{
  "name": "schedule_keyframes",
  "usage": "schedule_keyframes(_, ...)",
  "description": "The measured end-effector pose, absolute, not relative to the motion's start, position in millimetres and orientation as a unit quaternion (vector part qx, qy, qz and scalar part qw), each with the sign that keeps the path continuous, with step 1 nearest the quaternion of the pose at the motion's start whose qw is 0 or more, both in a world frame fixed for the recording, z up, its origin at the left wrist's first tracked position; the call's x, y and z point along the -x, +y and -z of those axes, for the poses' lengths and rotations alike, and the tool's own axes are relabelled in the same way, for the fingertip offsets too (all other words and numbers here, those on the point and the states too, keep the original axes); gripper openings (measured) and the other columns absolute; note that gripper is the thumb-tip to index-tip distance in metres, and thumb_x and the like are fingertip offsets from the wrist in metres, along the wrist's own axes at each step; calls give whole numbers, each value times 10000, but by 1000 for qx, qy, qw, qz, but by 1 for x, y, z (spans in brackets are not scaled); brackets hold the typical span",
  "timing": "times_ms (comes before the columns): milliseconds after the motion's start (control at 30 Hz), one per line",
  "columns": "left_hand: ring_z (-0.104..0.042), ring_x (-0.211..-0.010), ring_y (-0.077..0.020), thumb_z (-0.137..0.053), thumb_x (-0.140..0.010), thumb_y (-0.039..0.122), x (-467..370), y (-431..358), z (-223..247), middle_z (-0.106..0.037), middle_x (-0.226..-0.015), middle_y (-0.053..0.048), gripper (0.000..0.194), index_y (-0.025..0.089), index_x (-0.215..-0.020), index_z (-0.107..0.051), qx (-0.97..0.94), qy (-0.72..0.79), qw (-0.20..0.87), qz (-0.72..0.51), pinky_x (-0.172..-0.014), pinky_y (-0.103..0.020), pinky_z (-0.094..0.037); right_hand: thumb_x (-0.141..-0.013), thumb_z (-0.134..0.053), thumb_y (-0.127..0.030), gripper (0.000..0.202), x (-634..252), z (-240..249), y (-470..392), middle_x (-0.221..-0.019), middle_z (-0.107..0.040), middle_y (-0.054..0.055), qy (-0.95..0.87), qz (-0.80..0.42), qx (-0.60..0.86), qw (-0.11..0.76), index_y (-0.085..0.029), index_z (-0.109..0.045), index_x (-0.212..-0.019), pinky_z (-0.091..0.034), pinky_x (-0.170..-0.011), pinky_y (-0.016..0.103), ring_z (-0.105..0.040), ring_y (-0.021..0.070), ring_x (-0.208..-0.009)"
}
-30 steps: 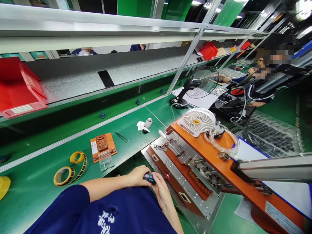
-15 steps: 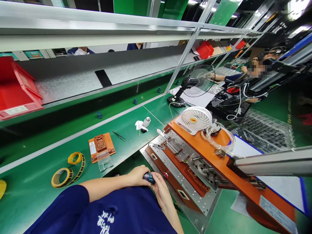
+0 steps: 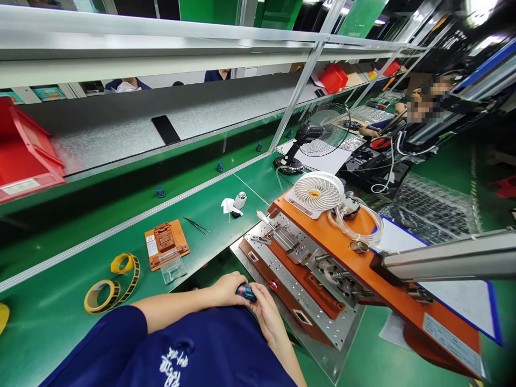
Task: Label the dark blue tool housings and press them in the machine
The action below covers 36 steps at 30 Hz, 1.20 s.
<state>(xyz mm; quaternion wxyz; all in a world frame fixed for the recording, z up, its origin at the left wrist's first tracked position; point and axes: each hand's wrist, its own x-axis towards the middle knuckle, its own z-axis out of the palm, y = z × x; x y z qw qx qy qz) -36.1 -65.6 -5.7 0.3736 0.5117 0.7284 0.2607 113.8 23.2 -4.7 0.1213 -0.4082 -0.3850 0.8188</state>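
Note:
A small dark blue cylindrical object [image 3: 245, 292] is held near my body, at the table's front edge. My left hand [image 3: 229, 289] has its fingers wrapped round one end of it. My right hand [image 3: 264, 307] grips the other end with fingers and thumb. To the left on the green table lies an orange fixture [image 3: 166, 242] with a clear hinged flap. Metal tweezers [image 3: 196, 225] rest behind it. Right of my hands stands an orange and metal press machine [image 3: 290, 269].
Yellow tape rolls [image 3: 101, 295] lie at the left. A small bottle [image 3: 240, 200] and white tissue [image 3: 228, 206] stand mid-table. A white fan [image 3: 318, 192] sits on the machine, a black fan [image 3: 300, 148] behind. A red bin [image 3: 28, 150] is on the shelf. Another person works at the far right.
The view has shifted slightly, so the surroundings sit a little further left. My hands keep their hold on the blue object. The other person's arm at the far right has moved.

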Motion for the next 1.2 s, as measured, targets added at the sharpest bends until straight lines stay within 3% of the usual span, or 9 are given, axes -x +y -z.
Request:
schedule_keyframes(333, -636, -926, -236, -837, -702, 468, 35, -63, 0, -658, -1023, -64, 490, 198, -1081, -684, -514, 729, 373, -255, -779, -294, -461, -697, -866, -502, 394, -116, 10, 25, -816, -686, -5, -375, -828, 397, 127, -216, -678, -892, -513, -644, 272, -617, 142, -679)
schedule_keyframes(533, -644, -932, -241, -819, -707, 480, 37, -62, -1, -672, -1027, -64, 497, 204, -1094, -675, -518, 726, 371, -259, -801, -309, -477, -703, -828, -564, 431, -114, 12, 25, -832, -664, -20, -391, -822, 394, 126, -223, -641, -889, -487, -640, 249, -605, 125, -690)
schedule_keyframes(733, -661, -990, -259, -738, -797, 446, 40, -62, -2, -681, -1074, -96, 449, 181, -1149, -656, -543, 706, 375, -258, -896, -365, -503, -637, -847, -583, 493, -110, 20, 25, -758, -643, -25, -381, -812, 415, 151, -205, -619, -857, -450, -576, 230, -581, 115, -625)
schedule_keyframes(1200, -680, -1110, -268, -718, -765, 407, 51, -44, 23, -727, -1193, -81, 452, 226, -1176, -665, -568, 682, 382, -257, -1015, -426, -516, -715, -840, -445, 358, -116, 34, 37, -685, -656, -35, -353, -801, 447, 185, -198, -626, -859, -457, -521, 220, -567, 95, -514)
